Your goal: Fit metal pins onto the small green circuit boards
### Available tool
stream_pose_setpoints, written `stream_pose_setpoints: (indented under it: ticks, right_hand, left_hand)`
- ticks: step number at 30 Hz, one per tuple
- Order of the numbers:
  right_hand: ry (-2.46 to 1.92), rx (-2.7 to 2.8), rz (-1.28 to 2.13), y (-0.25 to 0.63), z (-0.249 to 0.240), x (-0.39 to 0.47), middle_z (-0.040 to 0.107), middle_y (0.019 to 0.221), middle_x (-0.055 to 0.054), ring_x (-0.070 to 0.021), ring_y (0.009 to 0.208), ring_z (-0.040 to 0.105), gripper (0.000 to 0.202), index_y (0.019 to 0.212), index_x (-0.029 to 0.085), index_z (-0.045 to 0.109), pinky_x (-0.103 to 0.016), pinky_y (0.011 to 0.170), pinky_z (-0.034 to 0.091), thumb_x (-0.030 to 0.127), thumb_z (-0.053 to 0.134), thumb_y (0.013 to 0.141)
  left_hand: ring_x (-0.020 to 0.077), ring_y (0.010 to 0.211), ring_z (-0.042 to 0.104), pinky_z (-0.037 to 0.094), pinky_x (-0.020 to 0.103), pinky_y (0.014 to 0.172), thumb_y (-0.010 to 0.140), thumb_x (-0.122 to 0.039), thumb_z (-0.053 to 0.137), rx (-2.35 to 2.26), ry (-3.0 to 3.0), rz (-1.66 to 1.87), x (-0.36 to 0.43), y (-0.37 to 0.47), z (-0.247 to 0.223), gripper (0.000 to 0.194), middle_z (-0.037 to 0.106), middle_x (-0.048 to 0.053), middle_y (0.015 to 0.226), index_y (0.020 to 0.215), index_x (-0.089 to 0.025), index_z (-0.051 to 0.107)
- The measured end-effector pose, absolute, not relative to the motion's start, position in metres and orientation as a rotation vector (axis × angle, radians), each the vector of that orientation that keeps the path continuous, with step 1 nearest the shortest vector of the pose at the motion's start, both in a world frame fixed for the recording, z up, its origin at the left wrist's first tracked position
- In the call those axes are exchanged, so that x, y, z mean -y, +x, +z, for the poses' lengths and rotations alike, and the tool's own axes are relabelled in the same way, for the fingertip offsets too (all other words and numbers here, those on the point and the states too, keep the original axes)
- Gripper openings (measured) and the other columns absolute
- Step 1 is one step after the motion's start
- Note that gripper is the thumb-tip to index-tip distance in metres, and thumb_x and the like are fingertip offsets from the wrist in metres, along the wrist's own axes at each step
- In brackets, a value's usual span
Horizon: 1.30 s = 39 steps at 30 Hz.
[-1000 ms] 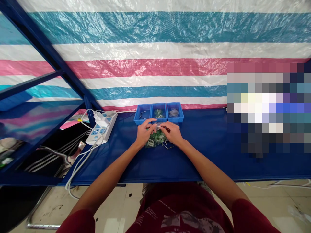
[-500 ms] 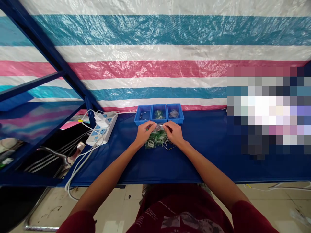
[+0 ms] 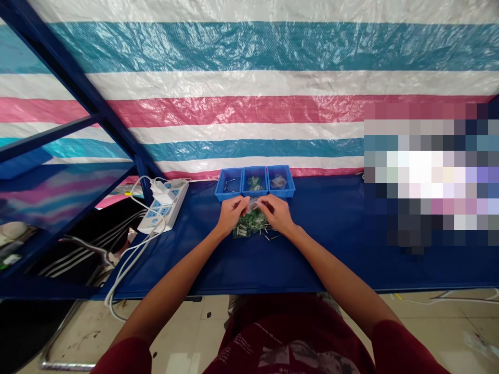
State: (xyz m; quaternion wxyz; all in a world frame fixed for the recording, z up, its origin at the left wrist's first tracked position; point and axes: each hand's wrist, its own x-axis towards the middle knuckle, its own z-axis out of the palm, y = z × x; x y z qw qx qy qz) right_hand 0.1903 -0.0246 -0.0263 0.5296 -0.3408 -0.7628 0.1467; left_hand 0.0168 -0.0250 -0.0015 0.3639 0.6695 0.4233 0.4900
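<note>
Since last frame: fingertips drawn closer | left hand (image 3: 231, 214), right hand (image 3: 277, 214) both pinched on one small part, too tiny to identify, above green component pile (image 3: 249, 224), mid-bench (image 3: 335, 259) | keep it over pile; drops stay contained | blue bins (image 3: 255, 182) at far edge

Left hand (image 3: 231, 214) and right hand (image 3: 277, 214) meet over a pile of small green parts (image 3: 249, 224); three blue bins (image 3: 255, 182) lie at 12 o'clock, power strip (image 3: 163, 205) at 9 o'clock.
</note>
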Motion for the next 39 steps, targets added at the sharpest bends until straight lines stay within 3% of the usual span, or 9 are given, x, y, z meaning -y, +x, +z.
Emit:
stream_pose_setpoints:
  ticks: [7,14,19,27,39]
  right_hand:
    - [-0.835,1.813,0.308,0.191,-0.026,0.023,0.062,0.075,-0.004,-0.0149,0.068,0.057,0.028,0.083,0.019,0.06,-0.026,0.065,0.042,0.034,0.041,0.099]
    - [-0.941,1.849,0.323,0.192,-0.027,0.023,0.056,0.067,-0.002,-0.0143,0.062,0.052,0.04,0.071,0.02,0.053,-0.027,0.062,0.037,0.038,0.034,0.101]
    - [-0.971,1.816,0.362,0.192,-0.026,0.023,0.062,0.077,-0.004,-0.0164,0.072,0.058,0.041,0.086,0.019,0.061,-0.027,0.07,0.041,0.04,0.03,0.101]
    - [-0.96,1.796,0.394,0.192,-0.026,0.023,0.066,0.082,-0.006,-0.0173,0.077,0.061,0.04,0.092,0.019,0.065,-0.028,0.073,0.043,0.039,0.031,0.101]
    - [-0.971,1.829,0.395,0.192,-0.026,0.023,0.064,0.08,-0.005,-0.0173,0.076,0.06,0.044,0.088,0.02,0.065,-0.028,0.072,0.043,0.041,0.03,0.101]
  left_hand:
    - [0.0106,0.052,0.052,0.041,0.022,0.05,0.081,-0.044,0.065,-1.089,1.684,1.343,0.022,0.014,-0.004,0.028,0.062,0.0,0.067,0.081,-0.016,0.065]
    - [0.0104,0.05,0.049,0.04,0.023,0.049,0.081,-0.047,0.064,-0.986,1.688,1.157,0.022,0.011,0.0,0.036,0.056,0.0,0.056,0.064,-0.016,0.06]
    - [0.0092,0.044,0.045,0.037,0.023,0.045,0.079,-0.045,0.066,-0.962,1.49,1.151,0.018,0.012,0.001,0.04,0.05,0.0,0.049,0.054,-0.015,0.056]
    - [0.0061,0.042,0.043,0.029,0.019,0.039,0.07,-0.04,0.073,-1.059,1.004,1.389,0.002,0.003,-0.003,0.032,0.052,-0.001,0.055,0.061,-0.014,0.057]
    - [0.0069,0.042,0.045,0.029,0.018,0.038,0.066,-0.046,0.076,-1.205,1.013,1.426,-0.007,-0.004,-0.012,0.035,0.055,0.0,0.056,0.065,-0.014,0.061]
